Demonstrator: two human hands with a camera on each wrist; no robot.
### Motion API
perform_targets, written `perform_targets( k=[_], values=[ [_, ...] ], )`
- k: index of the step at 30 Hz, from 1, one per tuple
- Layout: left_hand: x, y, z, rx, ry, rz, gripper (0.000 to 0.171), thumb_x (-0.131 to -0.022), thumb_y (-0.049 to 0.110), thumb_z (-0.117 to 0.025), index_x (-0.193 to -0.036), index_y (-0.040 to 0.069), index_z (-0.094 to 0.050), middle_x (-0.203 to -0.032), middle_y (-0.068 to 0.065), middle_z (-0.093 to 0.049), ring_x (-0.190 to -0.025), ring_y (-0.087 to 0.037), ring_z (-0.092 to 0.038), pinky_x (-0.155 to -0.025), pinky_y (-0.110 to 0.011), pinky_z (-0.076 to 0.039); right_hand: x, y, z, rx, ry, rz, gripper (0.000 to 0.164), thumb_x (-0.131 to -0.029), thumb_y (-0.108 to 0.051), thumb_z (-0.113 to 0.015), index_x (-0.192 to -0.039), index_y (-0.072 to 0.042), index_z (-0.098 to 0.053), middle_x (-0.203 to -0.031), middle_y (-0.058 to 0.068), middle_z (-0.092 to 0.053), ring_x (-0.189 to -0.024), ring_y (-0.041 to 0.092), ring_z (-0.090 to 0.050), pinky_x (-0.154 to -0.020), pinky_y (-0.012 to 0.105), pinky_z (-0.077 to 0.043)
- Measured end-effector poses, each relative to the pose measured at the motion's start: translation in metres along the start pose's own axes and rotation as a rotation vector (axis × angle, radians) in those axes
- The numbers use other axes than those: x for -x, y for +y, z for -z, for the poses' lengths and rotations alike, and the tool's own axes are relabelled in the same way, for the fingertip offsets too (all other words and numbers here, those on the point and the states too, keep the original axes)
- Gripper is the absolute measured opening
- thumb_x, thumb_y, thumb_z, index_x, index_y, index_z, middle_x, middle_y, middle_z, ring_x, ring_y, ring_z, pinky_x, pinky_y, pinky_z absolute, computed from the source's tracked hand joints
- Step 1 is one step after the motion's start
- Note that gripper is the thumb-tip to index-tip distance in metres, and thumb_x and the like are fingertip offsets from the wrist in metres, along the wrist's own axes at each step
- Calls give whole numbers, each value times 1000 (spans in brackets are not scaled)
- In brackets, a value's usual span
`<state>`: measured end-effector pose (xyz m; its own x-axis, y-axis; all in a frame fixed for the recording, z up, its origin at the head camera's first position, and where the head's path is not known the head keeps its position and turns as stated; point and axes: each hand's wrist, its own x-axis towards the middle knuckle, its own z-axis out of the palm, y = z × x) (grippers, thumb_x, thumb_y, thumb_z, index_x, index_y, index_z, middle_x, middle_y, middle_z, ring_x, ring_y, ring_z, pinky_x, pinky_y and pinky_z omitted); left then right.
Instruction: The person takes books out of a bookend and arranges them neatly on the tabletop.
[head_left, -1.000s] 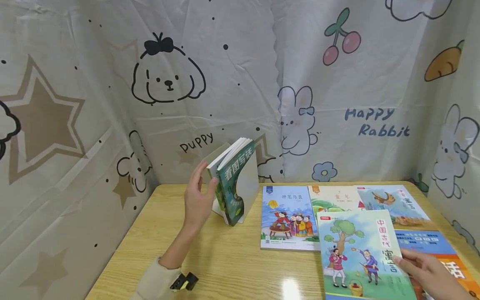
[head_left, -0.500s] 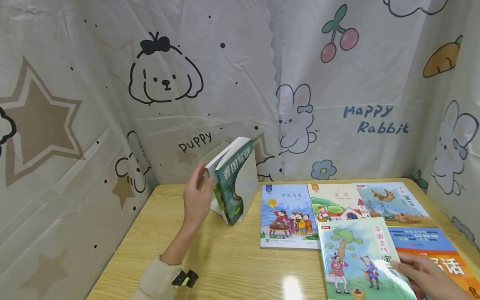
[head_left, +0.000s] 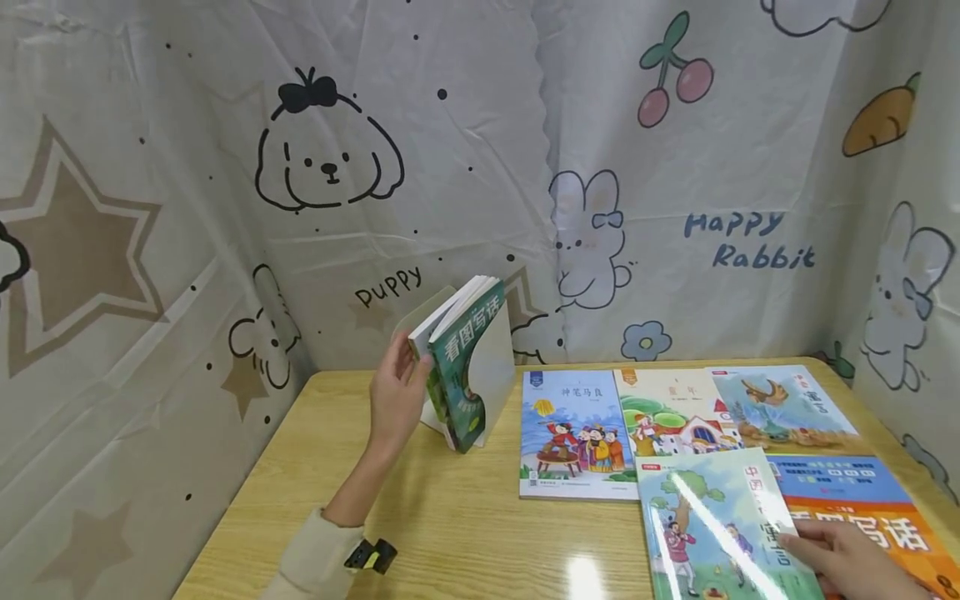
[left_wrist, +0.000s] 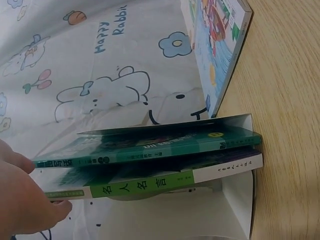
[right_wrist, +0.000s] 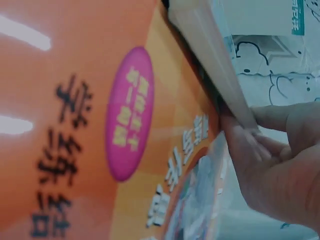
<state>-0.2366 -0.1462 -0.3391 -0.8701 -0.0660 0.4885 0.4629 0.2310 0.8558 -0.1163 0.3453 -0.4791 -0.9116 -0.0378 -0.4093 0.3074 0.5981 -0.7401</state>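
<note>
My left hand (head_left: 397, 400) grips two upright books at their upper spine corners. One is a green book (head_left: 450, 354); the other has a green and white spine (left_wrist: 142, 182) in the left wrist view. Both stand between the plates of a white bookend (head_left: 492, 367). At the front right, my right hand (head_left: 843, 554) holds a picture book (head_left: 697, 517) by its right edge, thumb on the cover and fingers underneath. The picture book is tilted over an orange and blue book (head_left: 847, 492). In the right wrist view only the held book's page edge (right_wrist: 212, 65) shows.
On the table (head_left: 450, 525) at the back right lie a blue book (head_left: 573, 433), a cream book (head_left: 675, 417) and a grey-blue book (head_left: 783, 408) in a row. A printed curtain (head_left: 465, 167) hangs behind the table and along both sides.
My right hand has lowered the picture book toward the table's front edge, uncovering more of the cream book and the orange and blue book. The left hand stays at the upright books.
</note>
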Motion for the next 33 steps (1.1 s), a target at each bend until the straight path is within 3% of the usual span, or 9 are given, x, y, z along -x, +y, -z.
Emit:
perform_targets(
  k=[4,6,15,22,27,33],
  values=[
    [-6,-21,1,6,-10,30,52,-94,10,-52,-142,5,-32,-138,-15,-40,-123,-23,-41,-100,-31,-36,0,-5,-1,256,98,-15,80,-77,-59,-61,-110,13,-59,-97,22,-64,-86,33,-60,-73,49,-48],
    [-8,-28,1,-12,-14,42,50,-94,14,-52,-141,8,-35,-136,-12,-44,-121,-21,-45,-97,-29,-39,0,-4,-1,292,125,-26,80,-75,-60,-62,-109,12,-60,-96,22,-65,-87,35,-59,-73,50,-48],
    [-11,-43,-1,-110,-39,144,38,-95,19,-51,-131,5,-49,-123,-15,-55,-110,-24,-54,-91,-37,-45,1,1,-4,208,136,-110,77,-69,-58,-68,-108,8,-63,-91,16,-67,-75,19,-55,-73,51,-47],
    [-13,-51,-1,-162,-44,207,33,-96,21,-50,-124,5,-55,-118,-14,-59,-106,-26,-56,-89,-40,-45,6,1,-7,180,142,-96,70,-70,-54,-69,-106,6,-66,-90,14,-67,-71,18,-54,-68,42,-51],
    [-13,-55,0,-181,-55,221,31,-95,20,-50,-120,3,-58,-115,-14,-61,-103,-27,-58,-88,-40,-46,7,3,-8,210,135,-92,63,-70,-53,-70,-101,1,-70,-88,10,-66,-71,17,-53,-67,41,-50],
    [-13,-57,0,-203,-58,210,29,-95,21,-50,-115,3,-61,-112,-12,-63,-102,-27,-58,-87,-40,-46,6,6,-7,241,95,-90,67,-71,-53,-69,-106,3,-67,-91,11,-66,-75,18,-54,-72,45,-48]
  ],
)
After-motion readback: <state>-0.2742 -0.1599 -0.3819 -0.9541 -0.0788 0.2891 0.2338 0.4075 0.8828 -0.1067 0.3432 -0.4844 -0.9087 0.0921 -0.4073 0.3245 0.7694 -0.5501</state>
